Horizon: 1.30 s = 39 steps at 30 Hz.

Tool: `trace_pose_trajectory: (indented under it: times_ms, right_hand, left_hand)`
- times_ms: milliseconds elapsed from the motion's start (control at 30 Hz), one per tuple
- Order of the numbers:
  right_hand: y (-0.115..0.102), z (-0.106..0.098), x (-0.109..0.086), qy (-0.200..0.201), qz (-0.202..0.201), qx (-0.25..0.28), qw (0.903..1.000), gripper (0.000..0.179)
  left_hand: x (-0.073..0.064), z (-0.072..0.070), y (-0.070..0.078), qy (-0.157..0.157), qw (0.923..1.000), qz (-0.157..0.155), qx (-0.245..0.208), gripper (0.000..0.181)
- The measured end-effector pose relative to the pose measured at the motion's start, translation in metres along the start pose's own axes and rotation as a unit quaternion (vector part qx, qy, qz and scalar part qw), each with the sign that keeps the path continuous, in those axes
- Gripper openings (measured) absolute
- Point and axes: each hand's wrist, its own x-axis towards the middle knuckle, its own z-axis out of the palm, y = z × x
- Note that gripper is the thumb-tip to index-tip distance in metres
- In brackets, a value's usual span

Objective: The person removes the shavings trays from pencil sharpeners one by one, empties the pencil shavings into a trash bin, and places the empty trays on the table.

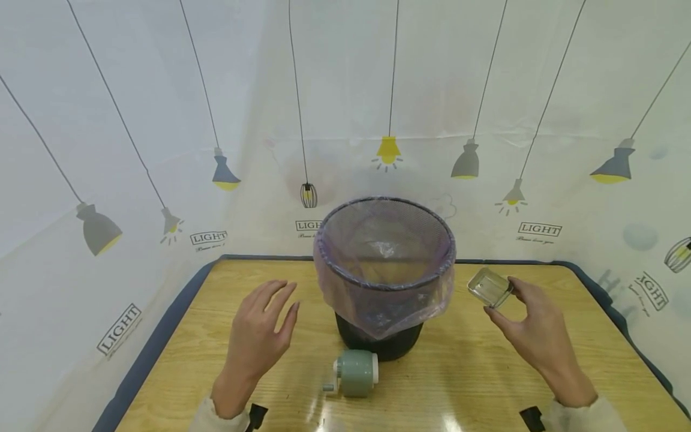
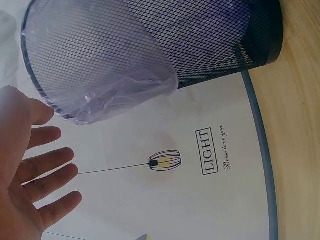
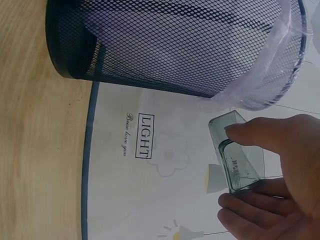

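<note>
My right hand [image 1: 540, 333] pinches a small clear plastic shavings box [image 1: 490, 288] between thumb and fingers, to the right of the bin. Lettering shows on one wall of the shavings box [image 3: 236, 159] in the right wrist view. A black mesh waste bin [image 1: 378, 347], lined with a thin purple bag [image 1: 345, 297] folded over its rim, stands upright at the middle of the table. My left hand [image 1: 259, 327] hovers left of the bin, fingers loosely bent and holding nothing. Just in front of the bin lies a green crank pencil sharpener [image 1: 357, 373], its handle pointing left.
The wooden table [image 1: 183, 360] has a dark blue edge [image 1: 162, 336] along its sides and back. Behind it hangs a white sheet [image 1: 345, 90] printed with lamps and the word LIGHT.
</note>
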Motion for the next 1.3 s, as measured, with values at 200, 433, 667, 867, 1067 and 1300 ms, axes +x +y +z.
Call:
trace_pose_trajectory:
  times_ms: [200, 433, 667, 867, 1067, 1300]
  right_hand:
    - [0.0, 0.006, -0.008, -0.051, 0.035, -0.002, 0.9981, 0.068]
    - [0.001, 0.011, -0.015, -0.085, 0.05, 0.011, 0.995, 0.069]
    - [0.001, 0.018, -0.023, -0.152, 0.08, 0.024, 0.9848, 0.069]
    - [0.003, 0.027, -0.027, -0.184, 0.078, 0.047, 0.9788, 0.064]
    - [0.004, 0.033, -0.032, -0.214, 0.068, 0.054, 0.9731, 0.064]
    - [0.006, 0.039, -0.036, -0.261, 0.071, 0.067, 0.9604, 0.066]
  left_hand:
    - [-0.004, -0.001, -0.003, -0.013, 0.9999, -0.007, 0.003, 0.033]
    - [-0.008, 0.0, -0.004, -0.026, 0.9994, -0.022, 0.006, 0.033]
    - [-0.011, 0.0, -0.006, -0.024, 0.9993, -0.025, 0.009, 0.034]
    - [-0.012, 0.001, -0.007, -0.028, 0.9991, -0.031, 0.012, 0.035]
    - [-0.013, 0.001, -0.008, -0.03, 0.9989, -0.034, 0.012, 0.034]
    - [-0.015, 0.002, -0.011, -0.034, 0.9987, -0.034, 0.018, 0.035]
